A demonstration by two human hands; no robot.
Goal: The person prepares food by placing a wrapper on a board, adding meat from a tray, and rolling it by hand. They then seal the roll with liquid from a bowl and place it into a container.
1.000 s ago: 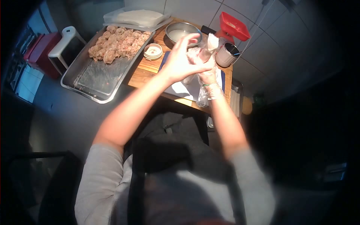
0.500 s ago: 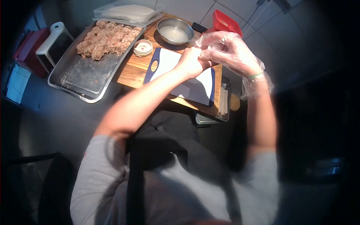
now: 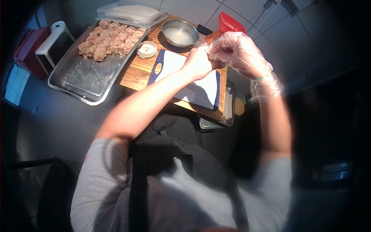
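Observation:
Above the far right part of a white cutting board (image 3: 197, 91) with a dark blue edge, my two hands meet. My left hand (image 3: 199, 63) is bare, its fingers closed; whatever they hold is hidden. My right hand (image 3: 239, 56) wears a clear plastic glove with a green band at the wrist. Its fingers curl together against the left fingers, and I cannot make out what is between them. Just beyond the hands stands a metal bowl (image 3: 178, 33) of cloudy liquid. Several lumps of minced meat mixture (image 3: 110, 38) fill the far part of a metal tray (image 3: 87, 79) at left.
On the wooden table (image 3: 131, 77) sits a stack of round cream-coloured rings (image 3: 147, 50). A clear plastic container (image 3: 131, 11) stands behind the tray, a red container (image 3: 232, 22) near the wall. Another tray (image 3: 228, 112) is below the table's right edge; a white stool (image 3: 54, 42) stands left.
My right hand has turned slightly and shifted a little, staying against the left fingers. My left hand is almost where it was. The view has moved slightly.

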